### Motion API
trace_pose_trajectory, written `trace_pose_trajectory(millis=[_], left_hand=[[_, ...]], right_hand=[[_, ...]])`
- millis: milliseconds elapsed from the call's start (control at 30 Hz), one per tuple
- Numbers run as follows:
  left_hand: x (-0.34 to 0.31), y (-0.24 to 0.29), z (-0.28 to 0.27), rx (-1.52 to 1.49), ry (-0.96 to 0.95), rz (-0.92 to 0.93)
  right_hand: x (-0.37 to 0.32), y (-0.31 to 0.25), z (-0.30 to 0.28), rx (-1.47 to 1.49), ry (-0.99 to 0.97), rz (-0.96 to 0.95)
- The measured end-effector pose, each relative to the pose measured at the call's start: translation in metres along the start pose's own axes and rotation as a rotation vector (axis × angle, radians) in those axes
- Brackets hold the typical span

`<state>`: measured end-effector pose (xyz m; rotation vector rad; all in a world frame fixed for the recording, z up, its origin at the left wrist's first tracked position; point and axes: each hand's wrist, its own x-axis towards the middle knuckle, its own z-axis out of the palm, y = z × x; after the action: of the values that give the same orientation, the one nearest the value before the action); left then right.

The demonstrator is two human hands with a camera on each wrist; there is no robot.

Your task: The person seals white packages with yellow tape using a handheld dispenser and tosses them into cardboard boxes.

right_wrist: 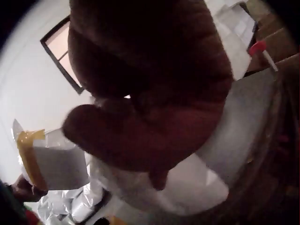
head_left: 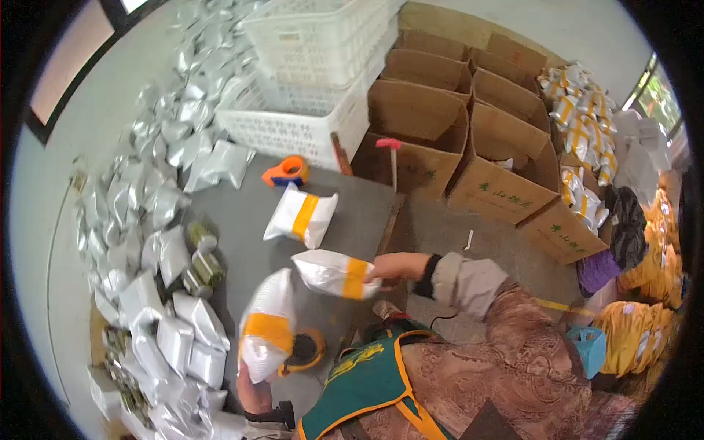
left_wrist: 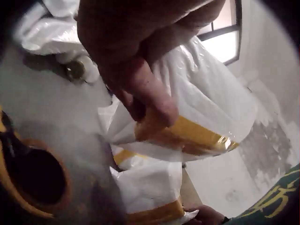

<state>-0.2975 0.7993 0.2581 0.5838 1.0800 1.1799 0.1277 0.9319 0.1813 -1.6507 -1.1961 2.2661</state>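
Note:
My left hand grips one end of a white plastic package banded with yellow tape, raised at the table's near side. In the left wrist view, the thumb and fingers press into it by the tape. My right hand holds a second taped white package by its taped end; the palm looks dark in the right wrist view and covers much of it. A third such package lies flat on the grey table. Beside my left hand is a roll of tape in an orange-rimmed dispenser.
Silver-white pouches heap along the left side. An orange and blue tape dispenser sits farther back, before stacked white crates. Open cardboard boxes stand at the right, with taped packages piled behind them.

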Motion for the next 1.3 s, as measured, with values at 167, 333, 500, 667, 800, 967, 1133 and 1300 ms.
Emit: trace_pose_trajectory(millis=[167,333,500,667,800,967,1133,1300], left_hand=[[0.083,-0.002,0.140,0.060,-0.321,-0.203],[0.122,-0.008,0.282,-0.289,-0.802,-0.023],[0.142,-0.049,0.216,0.184,-0.770,-0.328],[0.107,-0.061,0.146,0.169,-0.187,-0.238],[0.070,-0.083,0.087,0.108,0.133,-0.171],[0.007,-0.092,0.040,0.032,0.510,-0.101],[-0.022,-0.099,0.011,-0.002,0.625,-0.011],[-0.040,-0.094,0.001,0.134,0.749,0.021]], right_hand=[[-0.099,0.018,-0.153,0.450,-0.005,-0.165],[-0.168,-0.050,-0.247,0.987,0.611,-1.184],[-0.085,-0.056,-0.216,0.494,0.971,-0.769],[0.093,-0.031,-0.147,-0.509,0.731,-0.894],[0.171,-0.071,-0.122,-0.813,0.615,-0.844],[0.116,-0.118,-0.042,-1.029,0.255,-0.991],[0.025,-0.193,-0.072,0.100,0.077,-0.872],[-0.056,-0.241,-0.178,0.846,0.093,-1.406]])
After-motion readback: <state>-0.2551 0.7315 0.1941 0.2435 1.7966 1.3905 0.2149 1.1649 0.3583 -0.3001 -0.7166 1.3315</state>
